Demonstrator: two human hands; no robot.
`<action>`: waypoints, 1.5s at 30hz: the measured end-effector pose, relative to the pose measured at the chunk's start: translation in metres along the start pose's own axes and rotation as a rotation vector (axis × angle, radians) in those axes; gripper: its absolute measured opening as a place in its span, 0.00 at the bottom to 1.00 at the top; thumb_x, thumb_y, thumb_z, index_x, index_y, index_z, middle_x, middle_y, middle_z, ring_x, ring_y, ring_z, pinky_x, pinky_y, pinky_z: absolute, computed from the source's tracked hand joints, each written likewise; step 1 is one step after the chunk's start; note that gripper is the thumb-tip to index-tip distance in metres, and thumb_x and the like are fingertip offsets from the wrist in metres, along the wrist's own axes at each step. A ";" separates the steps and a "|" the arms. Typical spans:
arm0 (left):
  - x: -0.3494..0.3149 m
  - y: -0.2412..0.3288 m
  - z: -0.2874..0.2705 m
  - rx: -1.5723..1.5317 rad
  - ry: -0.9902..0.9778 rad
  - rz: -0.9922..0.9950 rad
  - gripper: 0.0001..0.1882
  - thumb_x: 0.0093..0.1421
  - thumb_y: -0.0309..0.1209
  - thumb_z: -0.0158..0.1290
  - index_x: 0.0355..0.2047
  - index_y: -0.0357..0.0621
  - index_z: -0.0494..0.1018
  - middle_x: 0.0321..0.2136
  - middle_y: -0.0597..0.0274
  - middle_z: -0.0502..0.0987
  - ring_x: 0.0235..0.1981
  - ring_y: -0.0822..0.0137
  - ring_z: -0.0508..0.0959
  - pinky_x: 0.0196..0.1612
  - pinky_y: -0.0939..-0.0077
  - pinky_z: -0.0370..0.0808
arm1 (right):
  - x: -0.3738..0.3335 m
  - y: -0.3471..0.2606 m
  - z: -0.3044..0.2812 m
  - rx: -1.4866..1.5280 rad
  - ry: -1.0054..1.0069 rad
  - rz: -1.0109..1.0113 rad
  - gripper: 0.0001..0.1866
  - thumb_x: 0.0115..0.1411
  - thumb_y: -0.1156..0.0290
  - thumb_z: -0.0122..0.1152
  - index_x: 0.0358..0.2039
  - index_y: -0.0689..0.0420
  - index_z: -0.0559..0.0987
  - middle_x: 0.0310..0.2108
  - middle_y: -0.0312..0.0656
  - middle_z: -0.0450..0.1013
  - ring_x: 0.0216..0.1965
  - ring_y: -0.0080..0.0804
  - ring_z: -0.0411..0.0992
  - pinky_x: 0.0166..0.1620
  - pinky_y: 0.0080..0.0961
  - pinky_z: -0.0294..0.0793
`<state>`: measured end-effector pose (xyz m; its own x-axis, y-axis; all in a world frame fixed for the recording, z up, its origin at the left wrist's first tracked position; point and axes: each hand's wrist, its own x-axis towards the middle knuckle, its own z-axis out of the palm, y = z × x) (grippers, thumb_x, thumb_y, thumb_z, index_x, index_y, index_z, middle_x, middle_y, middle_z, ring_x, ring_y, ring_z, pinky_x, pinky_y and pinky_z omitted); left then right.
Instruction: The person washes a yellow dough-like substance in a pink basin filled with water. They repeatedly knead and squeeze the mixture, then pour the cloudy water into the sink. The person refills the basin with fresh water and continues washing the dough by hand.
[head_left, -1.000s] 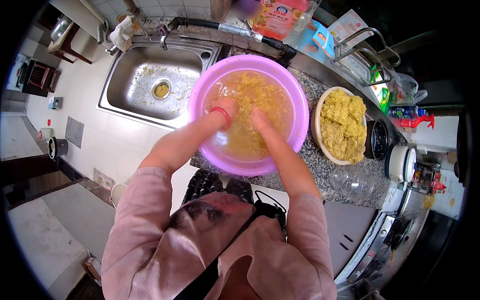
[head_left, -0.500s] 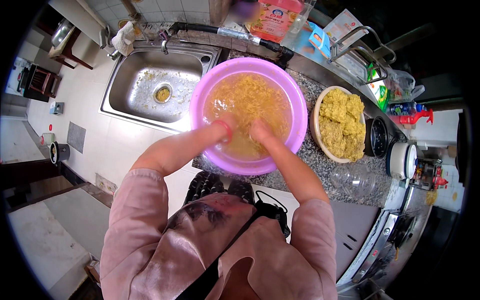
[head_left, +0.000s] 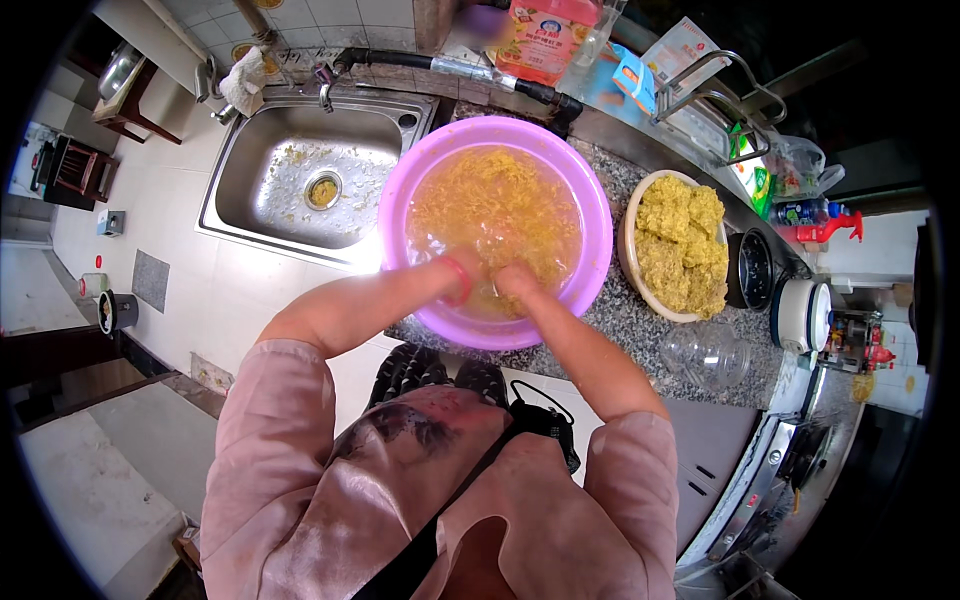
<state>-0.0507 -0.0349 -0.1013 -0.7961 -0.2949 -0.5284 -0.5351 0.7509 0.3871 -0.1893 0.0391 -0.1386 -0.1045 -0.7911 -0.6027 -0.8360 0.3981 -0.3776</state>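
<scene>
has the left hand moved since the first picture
Yes: judged against the sink, the left hand has shifted toward the near rim of the purple basin.

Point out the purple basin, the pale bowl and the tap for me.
Purple basin (head_left: 596, 230), head view: on its right rim.
Pale bowl (head_left: 628, 246), head view: on its left rim.
Tap (head_left: 325, 92), head view: on its spout.

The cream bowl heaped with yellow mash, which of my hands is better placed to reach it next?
Likely your right hand: within the purple basin, it's nearer the cream bowl than your left hand. Murky water partly hides both.
</scene>
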 end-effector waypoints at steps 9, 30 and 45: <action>-0.007 -0.011 0.016 -0.278 0.125 -0.076 0.16 0.54 0.33 0.44 0.29 0.29 0.74 0.26 0.37 0.75 0.31 0.48 0.77 0.31 0.61 0.72 | -0.030 -0.062 0.005 1.399 0.034 0.402 0.12 0.55 0.71 0.49 0.33 0.68 0.75 0.30 0.51 0.72 0.28 0.45 0.73 0.30 0.43 0.74; -0.114 0.058 -0.080 -1.655 0.792 0.204 0.26 0.63 0.31 0.41 0.59 0.36 0.52 0.49 0.53 0.68 0.52 0.65 0.66 0.56 0.73 0.61 | -0.063 -0.101 -0.055 2.224 0.088 0.121 0.17 0.56 0.61 0.50 0.45 0.51 0.70 0.42 0.37 0.70 0.40 0.32 0.69 0.40 0.30 0.69; -0.087 -0.009 -0.042 -1.102 1.082 -0.034 0.12 0.61 0.32 0.46 0.40 0.37 0.71 0.35 0.59 0.74 0.37 0.67 0.73 0.43 0.77 0.69 | -0.050 -0.065 -0.076 2.001 0.164 -0.048 0.12 0.60 0.61 0.50 0.41 0.52 0.70 0.26 0.30 0.65 0.19 0.17 0.61 0.14 0.13 0.56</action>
<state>0.0116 -0.0408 -0.0269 -0.3364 -0.9407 0.0445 -0.1056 0.0847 0.9908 -0.1710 0.0173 -0.0307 -0.2405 -0.7954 -0.5563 0.8163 0.1444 -0.5593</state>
